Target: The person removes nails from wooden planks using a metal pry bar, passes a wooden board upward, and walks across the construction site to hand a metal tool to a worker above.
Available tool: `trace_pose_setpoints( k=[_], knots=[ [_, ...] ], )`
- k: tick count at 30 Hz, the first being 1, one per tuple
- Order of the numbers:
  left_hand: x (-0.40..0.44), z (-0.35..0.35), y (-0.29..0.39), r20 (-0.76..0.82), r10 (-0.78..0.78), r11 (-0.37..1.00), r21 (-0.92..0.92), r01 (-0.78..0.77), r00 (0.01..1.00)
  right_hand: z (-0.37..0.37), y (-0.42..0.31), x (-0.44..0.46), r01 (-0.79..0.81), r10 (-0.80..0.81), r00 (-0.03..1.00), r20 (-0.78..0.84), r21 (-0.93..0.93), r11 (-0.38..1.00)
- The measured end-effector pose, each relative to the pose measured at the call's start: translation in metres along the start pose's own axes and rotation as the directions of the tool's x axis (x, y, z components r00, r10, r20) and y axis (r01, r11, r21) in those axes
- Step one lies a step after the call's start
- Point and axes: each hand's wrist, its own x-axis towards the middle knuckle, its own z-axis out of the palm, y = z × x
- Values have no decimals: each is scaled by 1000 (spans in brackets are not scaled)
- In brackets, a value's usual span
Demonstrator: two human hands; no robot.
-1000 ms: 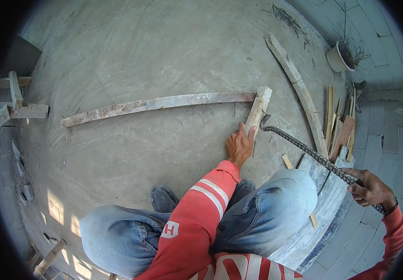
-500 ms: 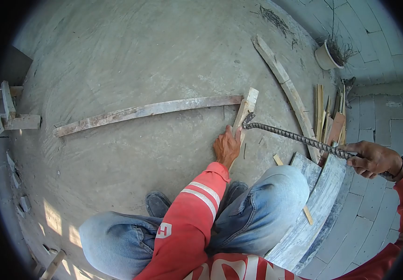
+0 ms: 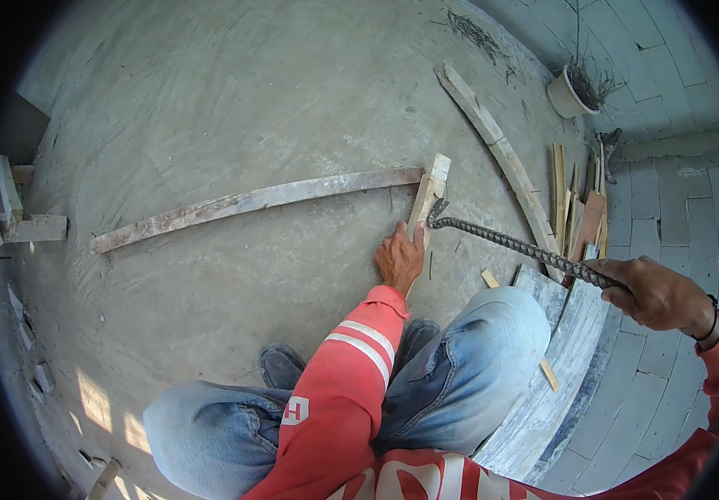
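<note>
My left hand is closed around the lower part of a short wooden batten, which meets the right end of a long wooden strip on the floor. In my right hand is the straight end of a rebar pry bar, a ribbed steel rod with a bent tip. That tip lies against the right side of the short batten, just above my left fingers. Whether it is hooked on a nail I cannot tell.
Another long timber lies beyond the bar. Thin wood scraps and weathered boards are at the right, beside a block wall. A white bucket holds wiry scraps. A wooden frame stands at the far left.
My right hand has come slightly left and its fingers now wrap the bar more fully. The bar's tip and my left hand stay at the short batten. The view has shifted a little.
</note>
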Motion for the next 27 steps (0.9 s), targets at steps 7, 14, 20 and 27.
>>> trace_pose_setpoints(
  k=[7, 14, 20, 27],
  knots=[
    [1, 8, -4, -5, -53, 998, -43, 53, 999, 13, -1, -2, 55, -55, 996, -73, 9, 998],
    [-2, -4, 7, 49, -76, 994, -73, 79, 996, 7, -27, -6, -128, 128, 992, 9, 88, 988],
    [1, 9, 3, 36, -9, 999, -42, 11, 999, 13, -37, -9, -117, 121, 992, -27, 120, 986],
    [-5, 6, 13, 83, -9, 998, -64, 15, 996, 22, -48, -23, -163, 173, 984, -46, 172, 972]
  ],
)
